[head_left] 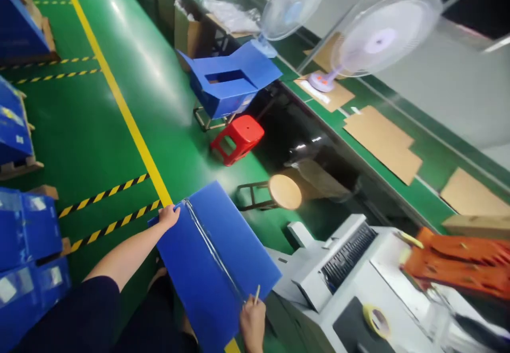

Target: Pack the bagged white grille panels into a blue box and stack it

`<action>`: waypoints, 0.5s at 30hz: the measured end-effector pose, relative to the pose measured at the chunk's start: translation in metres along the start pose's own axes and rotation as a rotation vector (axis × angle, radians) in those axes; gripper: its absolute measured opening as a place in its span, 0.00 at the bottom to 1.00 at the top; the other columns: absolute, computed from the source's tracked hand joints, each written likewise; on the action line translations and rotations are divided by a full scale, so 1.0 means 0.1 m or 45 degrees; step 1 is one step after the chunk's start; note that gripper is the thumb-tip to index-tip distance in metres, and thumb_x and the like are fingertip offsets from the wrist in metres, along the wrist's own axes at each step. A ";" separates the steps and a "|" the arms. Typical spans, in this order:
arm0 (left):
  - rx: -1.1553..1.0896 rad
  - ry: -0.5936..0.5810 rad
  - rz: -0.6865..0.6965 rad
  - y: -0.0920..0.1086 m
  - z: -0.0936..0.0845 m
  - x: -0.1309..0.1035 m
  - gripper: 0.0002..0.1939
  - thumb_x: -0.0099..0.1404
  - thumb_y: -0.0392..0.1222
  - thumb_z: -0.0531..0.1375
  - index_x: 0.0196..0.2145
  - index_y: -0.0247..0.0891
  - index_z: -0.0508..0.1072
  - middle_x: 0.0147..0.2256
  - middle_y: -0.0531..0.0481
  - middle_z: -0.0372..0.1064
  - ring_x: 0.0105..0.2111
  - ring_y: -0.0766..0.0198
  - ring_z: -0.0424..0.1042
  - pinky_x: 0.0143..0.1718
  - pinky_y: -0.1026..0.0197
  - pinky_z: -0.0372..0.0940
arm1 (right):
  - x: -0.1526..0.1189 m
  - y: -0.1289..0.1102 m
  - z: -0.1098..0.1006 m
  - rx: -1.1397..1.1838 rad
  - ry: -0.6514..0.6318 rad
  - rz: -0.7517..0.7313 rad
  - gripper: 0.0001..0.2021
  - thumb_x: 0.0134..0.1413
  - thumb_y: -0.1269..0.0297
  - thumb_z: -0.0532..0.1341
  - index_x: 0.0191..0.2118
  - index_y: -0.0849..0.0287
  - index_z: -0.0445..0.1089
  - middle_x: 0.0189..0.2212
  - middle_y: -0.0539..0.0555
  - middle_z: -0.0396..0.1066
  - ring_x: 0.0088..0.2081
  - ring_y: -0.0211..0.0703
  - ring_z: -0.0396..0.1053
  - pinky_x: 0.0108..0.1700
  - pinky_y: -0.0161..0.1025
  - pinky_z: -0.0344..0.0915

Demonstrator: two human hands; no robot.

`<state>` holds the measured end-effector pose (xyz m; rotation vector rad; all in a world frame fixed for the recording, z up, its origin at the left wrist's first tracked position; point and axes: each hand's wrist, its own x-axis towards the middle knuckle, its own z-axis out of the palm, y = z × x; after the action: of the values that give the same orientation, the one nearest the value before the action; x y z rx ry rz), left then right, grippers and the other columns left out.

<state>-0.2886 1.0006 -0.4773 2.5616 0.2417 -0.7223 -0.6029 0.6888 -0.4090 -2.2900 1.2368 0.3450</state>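
so the person's right hand (pixel 253 321) is nearest, at about 5 o'clock on the flat blue top of a closed box (pixel 227 228), fingers curled shut around a thin pale stick (pixel 257 292) that pokes up out of the fist. the box sits low in front of the person, around 7 o'clock from the middle of the view, with a shiny clear tape strip (pixel 209 242) running along its seam from 11 towards 5. the left hand (pixel 169 216) is on the box's 10 o'clock corner, near that end of the tape; its fingers look bunched, but can't tell if they're actually clamped on anything. taking the box as the clock from here: a pale grey machine (pixel 311 294) is right beside it at 3, with a yellow tape roll (pixel 376 321) on it and some orange thing (pixel 458 257) past that. a round-topped stool (pixel 285 192) is at 1 to 2, stacked blue boxes (pixel 40 225) are over at 9, and a red plastic stool (pixel 247 129) is between 12 and 1. further off, cardboard sheets (pixel 382 143) lie on a green bench at 2, an open blue carton (pixel 227 98) is at 12, and two fans (pixel 380 39) stand around 1 to 2.
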 end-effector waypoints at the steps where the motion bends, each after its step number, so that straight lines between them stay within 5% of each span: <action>1: -0.023 0.009 0.018 -0.03 0.05 -0.01 0.21 0.80 0.54 0.59 0.54 0.36 0.81 0.54 0.37 0.82 0.57 0.49 0.79 0.64 0.46 0.65 | 0.19 -0.25 -0.08 -0.070 0.020 -0.051 0.27 0.68 0.46 0.46 0.50 0.61 0.73 0.44 0.78 0.75 0.49 0.75 0.80 0.51 0.59 0.76; 4: -0.092 0.035 0.057 -0.09 0.17 -0.03 0.18 0.80 0.50 0.58 0.55 0.39 0.81 0.57 0.38 0.82 0.59 0.48 0.78 0.65 0.50 0.62 | 0.76 -1.16 -0.21 -0.334 -0.026 -0.406 0.26 0.74 0.56 0.43 0.58 0.70 0.68 0.54 0.80 0.71 0.60 0.69 0.73 0.61 0.53 0.69; 8: -0.173 0.037 0.092 -0.15 0.30 -0.01 0.16 0.78 0.48 0.60 0.55 0.40 0.81 0.57 0.40 0.82 0.60 0.48 0.78 0.64 0.50 0.62 | 1.36 -2.51 -0.16 -0.681 -0.278 -1.042 0.20 0.80 0.62 0.44 0.57 0.61 0.71 0.55 0.66 0.71 0.48 0.56 0.73 0.51 0.45 0.66; 12: -0.226 0.026 0.132 -0.17 0.38 0.00 0.13 0.78 0.47 0.60 0.51 0.40 0.80 0.56 0.41 0.82 0.59 0.48 0.77 0.62 0.48 0.62 | 1.67 -3.66 0.10 -0.990 -0.502 -1.552 0.17 0.77 0.72 0.50 0.59 0.61 0.74 0.54 0.64 0.71 0.47 0.52 0.70 0.51 0.43 0.61; 15: -0.246 0.030 0.143 -0.14 0.40 -0.02 0.10 0.77 0.45 0.61 0.50 0.39 0.79 0.53 0.40 0.82 0.58 0.46 0.77 0.62 0.46 0.61 | 1.71 -4.21 0.36 -1.189 -0.613 -1.810 0.16 0.78 0.72 0.51 0.52 0.61 0.77 0.47 0.62 0.74 0.44 0.52 0.68 0.53 0.45 0.57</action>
<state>-0.3121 0.9936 -0.5120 2.3801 0.1655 -0.5968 -0.1569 0.7795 -0.3830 -2.8273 -1.0769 0.9021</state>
